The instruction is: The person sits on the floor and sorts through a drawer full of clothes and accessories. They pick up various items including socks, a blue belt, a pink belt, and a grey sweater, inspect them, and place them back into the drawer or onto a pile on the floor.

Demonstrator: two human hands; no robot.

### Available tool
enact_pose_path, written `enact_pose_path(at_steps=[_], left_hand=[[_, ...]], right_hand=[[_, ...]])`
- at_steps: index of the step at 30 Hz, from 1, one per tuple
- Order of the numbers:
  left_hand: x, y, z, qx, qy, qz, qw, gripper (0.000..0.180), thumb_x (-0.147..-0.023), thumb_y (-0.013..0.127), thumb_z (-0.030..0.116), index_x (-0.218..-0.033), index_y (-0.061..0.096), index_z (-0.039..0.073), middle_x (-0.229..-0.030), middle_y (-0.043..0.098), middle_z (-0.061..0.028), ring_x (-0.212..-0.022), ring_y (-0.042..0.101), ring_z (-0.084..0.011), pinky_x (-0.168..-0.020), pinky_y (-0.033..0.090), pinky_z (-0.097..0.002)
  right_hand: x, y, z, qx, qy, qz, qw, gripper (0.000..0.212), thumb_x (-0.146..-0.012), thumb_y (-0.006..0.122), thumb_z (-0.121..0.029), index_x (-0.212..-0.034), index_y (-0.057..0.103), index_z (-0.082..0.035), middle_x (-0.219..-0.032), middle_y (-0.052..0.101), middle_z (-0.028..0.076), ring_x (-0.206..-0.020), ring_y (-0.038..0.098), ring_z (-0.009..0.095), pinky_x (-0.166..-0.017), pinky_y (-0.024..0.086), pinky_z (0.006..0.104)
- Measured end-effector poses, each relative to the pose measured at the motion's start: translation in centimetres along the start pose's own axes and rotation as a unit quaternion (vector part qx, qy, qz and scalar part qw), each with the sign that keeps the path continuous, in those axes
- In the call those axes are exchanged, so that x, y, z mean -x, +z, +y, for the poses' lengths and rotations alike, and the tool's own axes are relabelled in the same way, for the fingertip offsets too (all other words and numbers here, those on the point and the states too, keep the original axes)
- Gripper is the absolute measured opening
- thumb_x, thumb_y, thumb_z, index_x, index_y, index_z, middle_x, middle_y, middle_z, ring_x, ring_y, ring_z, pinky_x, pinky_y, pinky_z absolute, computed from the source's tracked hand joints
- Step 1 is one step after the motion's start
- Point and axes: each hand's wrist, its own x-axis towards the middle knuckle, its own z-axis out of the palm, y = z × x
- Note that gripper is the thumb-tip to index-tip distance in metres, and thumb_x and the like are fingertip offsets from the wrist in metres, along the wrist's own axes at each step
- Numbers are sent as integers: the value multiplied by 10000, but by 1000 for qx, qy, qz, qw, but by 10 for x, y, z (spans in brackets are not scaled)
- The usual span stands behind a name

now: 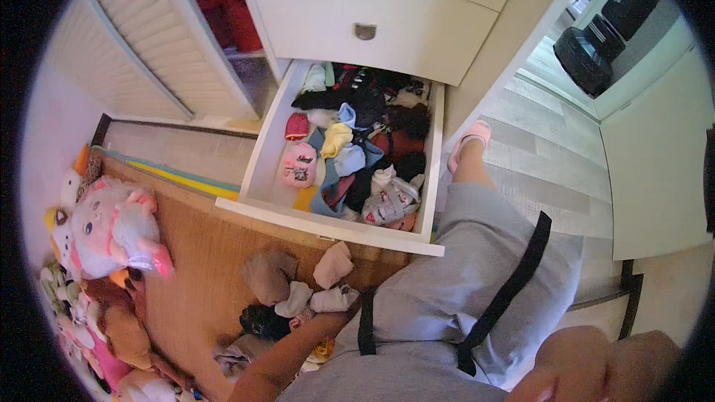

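Observation:
At the lower right edge my right hand (596, 365) shows large and blurred, close to the camera. Its fingers look curled in, and anything inside them is hidden. My left hand does not show. A bare limb of mine (305, 346) lies across the lower middle, beside a loose pile of socks (294, 299) in beige, white and dark colours. In front of me a white drawer (328, 229) is pulled out. It holds mixed socks and small garments, among them a pink rolled piece (299, 164), a yellow one (337, 140) and a light blue one (349, 158).
Plush toys (112, 227) crowd the left side of the brown mat (194, 253). A white sliding door (141, 37) stands behind them. My right leg (484, 253), in grey cloth, stretches along the drawer's right side to a pink slipper (471, 141). A black device (582, 62) is at the far right.

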Motion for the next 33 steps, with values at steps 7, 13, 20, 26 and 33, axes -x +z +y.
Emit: enact_pose_path(at_steps=[7,13,20,26,33], left_hand=[[46,-187,56,20,183,-195,963,227,-724,512,224,-854,576,49,-782,585,-134,-720,561,-285,-626,435,-370],[47,-372,22,234,191,200,932,197,-700,543,137,-872,539,42,-796,547,-126,-720,558,-226,-652,440,-303],[-147,-453,-48,-142,-70,423,892,543,-585,639,295,-1065,465,112,-1112,402,-183,-1021,406,-342,-798,378,-407],[-201,-492,-64,-101,-165,282,940,925,-437,706,445,-1232,321,169,-1299,185,-200,-1173,241,-360,-916,299,-400],[-200,-469,-78,-116,-94,229,962,811,-449,657,397,-1149,416,64,-1139,411,-209,-1041,428,-301,-854,376,-342]], right_hand=[[-21,8,11,-168,-39,213,962,296,-789,415,-410,-739,462,-122,-802,444,37,-711,441,176,-715,348,355],[-92,-84,178,317,331,18,889,395,-715,542,-213,-1068,463,-54,-971,492,159,-886,492,240,-794,388,336],[-63,-68,296,635,261,-202,698,698,-627,633,-345,-1224,281,-268,-1252,228,186,-1130,261,383,-858,301,516],[-67,-81,295,593,262,-253,718,754,-592,648,-261,-1233,254,-320,-1262,193,193,-1086,291,418,-807,349,527],[-78,-85,310,559,257,-281,737,739,-545,680,-181,-1186,331,-299,-1190,274,222,-982,386,435,-775,409,447]])
